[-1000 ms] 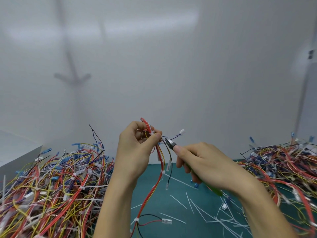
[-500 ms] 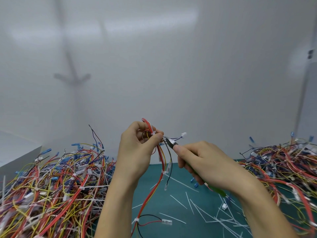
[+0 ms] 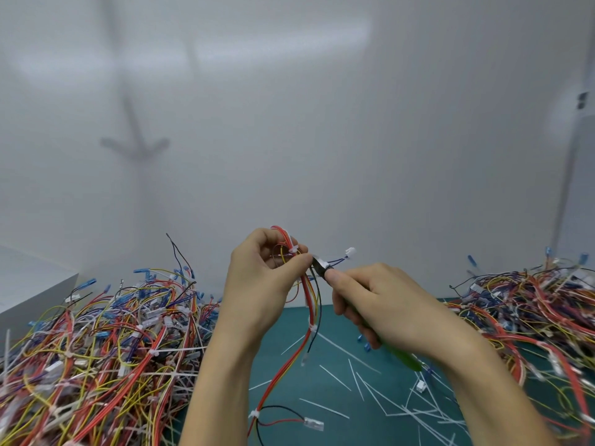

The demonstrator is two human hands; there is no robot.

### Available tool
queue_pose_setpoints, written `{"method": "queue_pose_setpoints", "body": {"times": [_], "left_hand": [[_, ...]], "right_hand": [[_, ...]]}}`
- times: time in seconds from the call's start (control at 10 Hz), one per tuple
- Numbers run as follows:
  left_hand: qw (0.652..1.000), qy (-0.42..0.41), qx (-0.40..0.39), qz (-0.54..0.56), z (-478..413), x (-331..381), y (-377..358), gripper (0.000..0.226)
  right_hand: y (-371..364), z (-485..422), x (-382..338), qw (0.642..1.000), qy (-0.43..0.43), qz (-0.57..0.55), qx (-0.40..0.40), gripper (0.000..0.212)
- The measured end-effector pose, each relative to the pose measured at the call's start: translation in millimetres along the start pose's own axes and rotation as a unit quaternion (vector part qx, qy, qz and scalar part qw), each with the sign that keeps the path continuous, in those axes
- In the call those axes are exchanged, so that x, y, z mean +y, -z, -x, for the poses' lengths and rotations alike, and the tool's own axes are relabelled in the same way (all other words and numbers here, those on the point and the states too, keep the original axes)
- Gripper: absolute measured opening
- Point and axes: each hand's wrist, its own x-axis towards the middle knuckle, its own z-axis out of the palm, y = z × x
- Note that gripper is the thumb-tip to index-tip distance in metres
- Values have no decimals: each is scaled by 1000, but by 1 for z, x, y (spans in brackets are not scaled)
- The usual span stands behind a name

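Red and yellow wires of the harness [image 3: 309, 297], pinched in the grip of the left hand [image 3: 260, 284] above the bench [image 3: 338, 429], could get nicked if the cutters [image 3: 318, 263], clenched in the right hand [image 3: 386, 307], bite past the white tie [image 3: 293, 250].

Cutter [image 3: 320, 265]: handles mostly hidden in right hand [image 3: 386, 307]; blades too small/blurred to tell if closed; harness [image 3: 309, 304] top hidden behind left hand [image 3: 260, 284], bottom cut by frame edge; R wire pile [image 3: 531, 310] blurred, cut at R edge; L wire pile [image 3: 96, 349] cut at L + bottom edges.
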Motion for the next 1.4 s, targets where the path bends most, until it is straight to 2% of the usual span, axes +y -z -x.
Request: {"method": "queue_pose_setpoints", "body": {"times": [0.7,1.4], "left_hand": [[1000,7,-19,-10,-2,-5,5,17],[1000,3,-20,-15,-2,-4,3,16]], "right_hand": [[0,1,-2,999,0,48,8,55],[-2,-1,4,1000,-4,14,-3,55]]}}
